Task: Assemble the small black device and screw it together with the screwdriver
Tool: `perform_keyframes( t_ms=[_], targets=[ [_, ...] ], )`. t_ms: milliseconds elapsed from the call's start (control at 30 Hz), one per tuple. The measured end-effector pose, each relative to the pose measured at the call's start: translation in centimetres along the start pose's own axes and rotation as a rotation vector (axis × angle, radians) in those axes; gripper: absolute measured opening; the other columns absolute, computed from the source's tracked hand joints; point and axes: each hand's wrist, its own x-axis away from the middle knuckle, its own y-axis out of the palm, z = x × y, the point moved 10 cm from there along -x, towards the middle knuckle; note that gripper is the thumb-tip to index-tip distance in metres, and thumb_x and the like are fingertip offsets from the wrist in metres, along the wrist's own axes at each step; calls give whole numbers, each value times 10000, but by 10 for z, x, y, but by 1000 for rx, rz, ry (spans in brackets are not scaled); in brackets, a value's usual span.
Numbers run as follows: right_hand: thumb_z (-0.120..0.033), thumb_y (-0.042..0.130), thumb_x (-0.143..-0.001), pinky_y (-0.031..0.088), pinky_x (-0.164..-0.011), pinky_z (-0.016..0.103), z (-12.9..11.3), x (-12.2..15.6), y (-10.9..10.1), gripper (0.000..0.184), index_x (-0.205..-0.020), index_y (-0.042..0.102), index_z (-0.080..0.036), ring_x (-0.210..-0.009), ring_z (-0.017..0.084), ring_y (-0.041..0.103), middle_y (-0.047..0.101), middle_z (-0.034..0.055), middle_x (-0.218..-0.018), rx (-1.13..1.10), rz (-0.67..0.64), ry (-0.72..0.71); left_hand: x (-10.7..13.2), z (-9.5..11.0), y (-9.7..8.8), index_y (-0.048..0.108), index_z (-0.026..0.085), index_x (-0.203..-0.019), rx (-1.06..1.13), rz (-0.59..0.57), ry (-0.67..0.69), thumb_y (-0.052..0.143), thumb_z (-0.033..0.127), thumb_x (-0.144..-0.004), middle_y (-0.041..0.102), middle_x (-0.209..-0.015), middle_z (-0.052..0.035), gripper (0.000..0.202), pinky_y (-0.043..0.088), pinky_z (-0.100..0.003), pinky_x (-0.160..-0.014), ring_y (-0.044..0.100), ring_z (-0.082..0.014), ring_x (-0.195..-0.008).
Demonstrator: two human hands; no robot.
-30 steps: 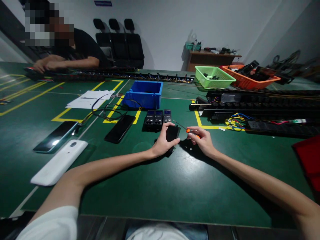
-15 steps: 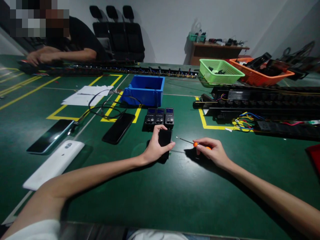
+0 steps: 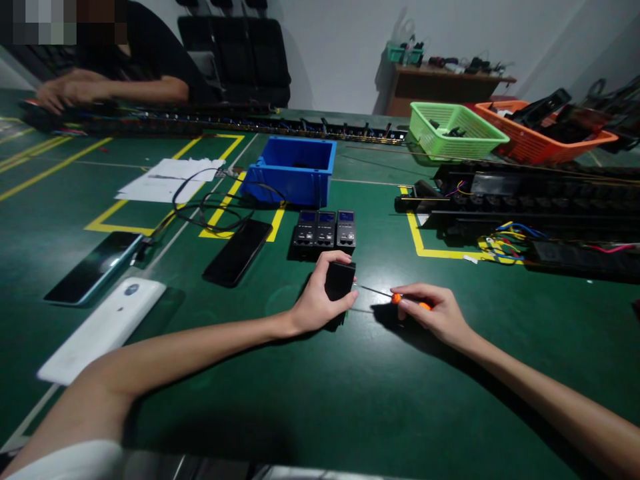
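My left hand (image 3: 316, 300) is wrapped round a small black module (image 3: 340, 280) standing on the green table (image 3: 350, 400). My right hand (image 3: 435, 312) pinches an orange-handled screwdriver (image 3: 400, 299) whose thin shaft points left, its tip right at the module's side. Just behind the module sit three more black modules (image 3: 325, 230) with blue displays, side by side.
A blue bin (image 3: 295, 170) stands behind the modules. Two dark phones (image 3: 237, 252) (image 3: 93, 267), a white device (image 3: 103, 330), a black cable and papers (image 3: 167, 180) lie left. Green (image 3: 453, 130) and orange (image 3: 545, 143) baskets and long black strips with coloured wires fill the right. Another person works far left.
The screwdriver tip has swung from pointing away to the side of the module. My left hand has kept its grip on the module. The view has tilted slightly down.
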Motion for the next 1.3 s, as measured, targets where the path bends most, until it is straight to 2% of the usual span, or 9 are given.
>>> perform_keyframes(
  t_ms=[367, 767, 1100, 1233, 1300],
  targets=[
    [-312, 675, -822, 463, -567, 239, -7, 2, 4, 240, -1006, 710, -163, -597, 134, 628, 696, 27, -675, 2, -29, -28, 1, 3, 3, 437, 235, -1118, 1, -27, 13, 672, 168, -737, 430, -1245, -80, 453, 505, -375, -866, 608, -160, -911],
    [-342, 667, -828, 426, -542, 226, -2, 2, 1, 251, -1010, 703, -172, -590, 127, 602, 679, 17, -660, 26, -14, -7, 1, 2, 2, 426, 233, -1115, -3, -23, 21, 680, 184, -742, 430, -1238, -79, 454, 501, -386, -875, 611, -167, -917],
    [-353, 675, -818, 465, -557, 242, -6, 2, 0, 264, -997, 713, -163, -603, 144, 628, 692, 29, -670, 32, -1, -11, 1, 2, 2, 419, 236, -1123, -13, -30, 10, 676, 205, -754, 420, -1258, -83, 450, 505, -386, -867, 611, -166, -914],
    [-355, 690, -805, 485, -544, 243, -14, 1, -4, 261, -980, 728, -166, -609, 149, 640, 715, 51, -725, 65, 1, -22, 1, 6, -1, 434, 232, -1124, -92, -21, 46, 688, 205, -742, 429, -1270, -96, 459, 472, -433, -937, 571, -217, -1047],
    [-366, 701, -794, 467, -474, 235, -16, 0, -5, 292, -1001, 729, -163, -530, 131, 608, 723, 61, -742, 56, -21, 13, 0, 8, -2, 444, 230, -1126, -135, -14, 61, 692, 205, -739, 431, -1296, -105, 460, 446, -462, -972, 520, -252, -1141]
  ],
)
